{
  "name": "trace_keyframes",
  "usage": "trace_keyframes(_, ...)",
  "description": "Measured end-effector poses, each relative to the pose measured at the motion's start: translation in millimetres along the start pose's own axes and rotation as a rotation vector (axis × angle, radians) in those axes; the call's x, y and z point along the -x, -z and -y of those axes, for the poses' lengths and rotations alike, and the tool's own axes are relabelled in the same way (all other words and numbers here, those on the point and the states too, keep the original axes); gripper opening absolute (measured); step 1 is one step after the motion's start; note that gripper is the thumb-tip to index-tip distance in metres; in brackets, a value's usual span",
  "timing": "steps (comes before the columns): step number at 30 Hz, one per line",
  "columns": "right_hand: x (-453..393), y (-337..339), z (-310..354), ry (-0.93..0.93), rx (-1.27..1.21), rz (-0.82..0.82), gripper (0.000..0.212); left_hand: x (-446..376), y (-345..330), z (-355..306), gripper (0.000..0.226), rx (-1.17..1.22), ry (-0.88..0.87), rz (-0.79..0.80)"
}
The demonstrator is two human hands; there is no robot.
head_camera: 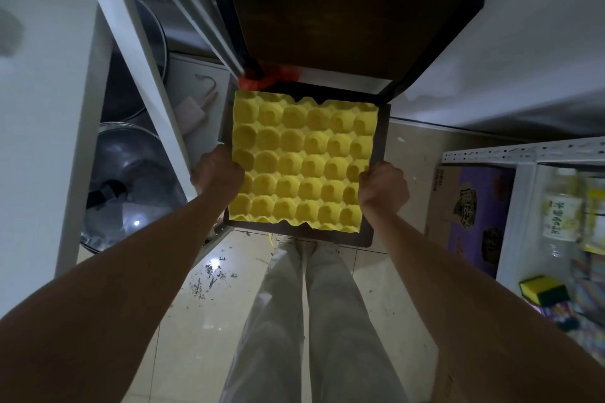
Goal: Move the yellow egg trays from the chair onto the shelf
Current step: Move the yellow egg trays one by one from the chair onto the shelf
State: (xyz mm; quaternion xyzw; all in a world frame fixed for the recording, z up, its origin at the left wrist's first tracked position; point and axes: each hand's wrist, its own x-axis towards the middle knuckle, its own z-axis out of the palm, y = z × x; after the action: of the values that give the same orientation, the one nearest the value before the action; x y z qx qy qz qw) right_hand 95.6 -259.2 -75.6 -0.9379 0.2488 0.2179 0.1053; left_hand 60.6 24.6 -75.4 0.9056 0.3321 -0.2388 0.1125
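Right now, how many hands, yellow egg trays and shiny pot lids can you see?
Hands: 2, left hand and right hand
Yellow egg trays: 1 visible from above; any beneath are hidden
Shiny pot lids: 2, and
Total: 5

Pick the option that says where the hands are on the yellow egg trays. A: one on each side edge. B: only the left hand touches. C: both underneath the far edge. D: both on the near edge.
A: the left hand grips the left edge of the yellow egg trays and the right hand grips the right edge.
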Motion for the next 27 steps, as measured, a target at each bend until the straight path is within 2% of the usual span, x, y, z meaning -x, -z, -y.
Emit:
trace_keyframes(7, -9, 10, -4, 0.045, 0.027, 0.021, 0.02, 3, 1, 2, 0.027, -0.033, -0.078, 0.026)
trace_keyframes(10, -12, 11, -5, 0.044, 0.008, 0.038, 0.017, 7, 2, 1, 0.033, -0.026, -0.046, 0.029)
trace_keyframes(14, -4, 25, -11, 0.048, -0.05, 0.032, 0.018, 24, 21, -5, 0.029, 0.016, -0.037, 0.016)
trace_keyframes(22, 57, 93, -58, -0.057, -0.286, 0.038, 0.023, 101, 84, -26, 0.031, 0.155, -0.134, 0.004)
trace_keyframes(24, 85, 122, -80, -0.097, -0.389, 0.041, 0.022, 129, 100, -43, 0.032, 0.262, -0.164, 0.01)
trace_keyframes(27, 140, 163, -130, -0.2, -0.583, -0.048, 0.023, 180, 118, -85, 0.034, 0.38, -0.242, 0.046)
